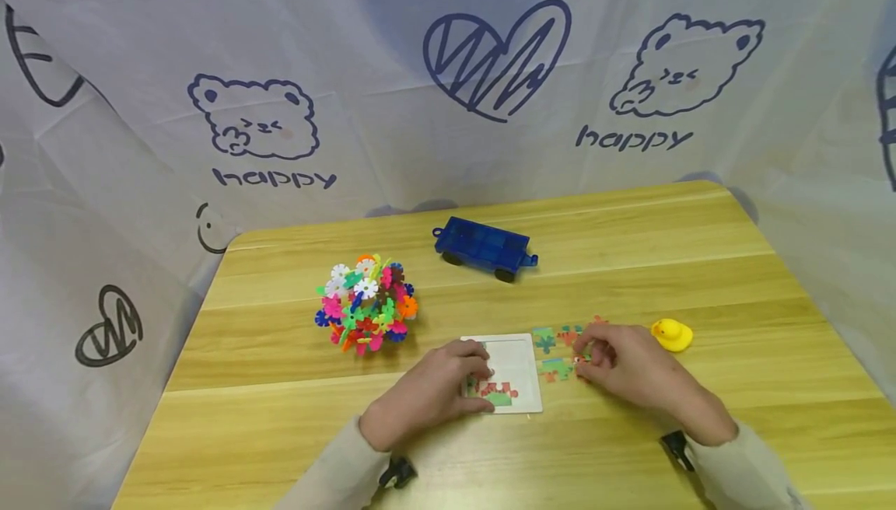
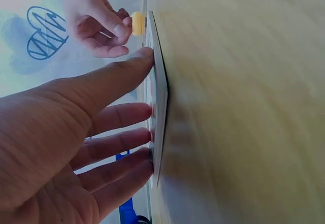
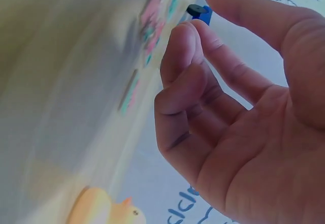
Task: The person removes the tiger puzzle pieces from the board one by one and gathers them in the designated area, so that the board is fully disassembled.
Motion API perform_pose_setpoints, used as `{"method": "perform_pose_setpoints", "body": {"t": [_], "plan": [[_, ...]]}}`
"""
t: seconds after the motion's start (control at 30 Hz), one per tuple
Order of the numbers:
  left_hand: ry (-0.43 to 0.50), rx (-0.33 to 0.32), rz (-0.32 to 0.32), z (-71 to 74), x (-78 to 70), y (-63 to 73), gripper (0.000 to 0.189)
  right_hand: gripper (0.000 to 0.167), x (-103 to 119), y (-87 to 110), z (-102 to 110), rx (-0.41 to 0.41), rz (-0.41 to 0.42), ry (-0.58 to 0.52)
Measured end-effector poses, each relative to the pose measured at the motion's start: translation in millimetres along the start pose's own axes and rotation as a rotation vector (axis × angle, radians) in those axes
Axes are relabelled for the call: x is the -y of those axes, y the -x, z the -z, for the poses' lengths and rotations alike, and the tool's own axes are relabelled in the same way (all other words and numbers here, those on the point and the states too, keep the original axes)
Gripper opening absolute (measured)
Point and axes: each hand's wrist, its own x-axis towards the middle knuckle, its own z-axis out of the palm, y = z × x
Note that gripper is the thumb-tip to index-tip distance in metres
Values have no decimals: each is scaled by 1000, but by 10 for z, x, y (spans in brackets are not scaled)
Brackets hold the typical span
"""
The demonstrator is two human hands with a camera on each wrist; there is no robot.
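My left hand [image 1: 434,385] rests on a white square puzzle tray [image 1: 514,358], its fingers spread over the left side. In the left wrist view the thumb and the fairly straight fingers touch the edge and face of the tray. Joined red and green puzzle pieces [image 1: 498,395] lie in its lower left corner. My right hand [image 1: 630,366] hovers over loose jigsaw pieces [image 1: 556,370] just right of the tray. In the right wrist view its thumb stands apart from the loosely bent fingers, with nothing showing between them. It partly hides some pieces in the head view.
A yellow toy duck [image 1: 672,335] sits beyond the right hand. Toward the back stands a blue toy wagon [image 1: 483,246] with black wheels. A ball of colourful flower-shaped plastic pieces [image 1: 367,304] is at left. Behind the wooden table [image 1: 280,432] hangs a printed white cloth [image 1: 378,137].
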Motion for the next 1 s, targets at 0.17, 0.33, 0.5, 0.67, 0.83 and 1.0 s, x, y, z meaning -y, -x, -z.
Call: {"method": "perform_pose_setpoints", "body": {"t": [0.17,0.33,0.5,0.67,0.83,1.0], "plan": [[-27,3,4,-9,27,-4,38,17,104,-34,-22,19,9,-20],[-53,-5,-22,-1,43,-6,38,17,197,-64,-96,52,93,-51],[-87,-17,-42,12,45,-14,41,15,326,-117,-236,134,153,-29],[-104,-22,-59,14,46,-19,40,15,480,-180,-398,185,182,39],[-103,-23,-66,11,45,-26,40,15,586,-187,-554,202,197,126],[-107,-18,-63,7,49,-20,39,23,644,-182,-653,171,190,182]]}}
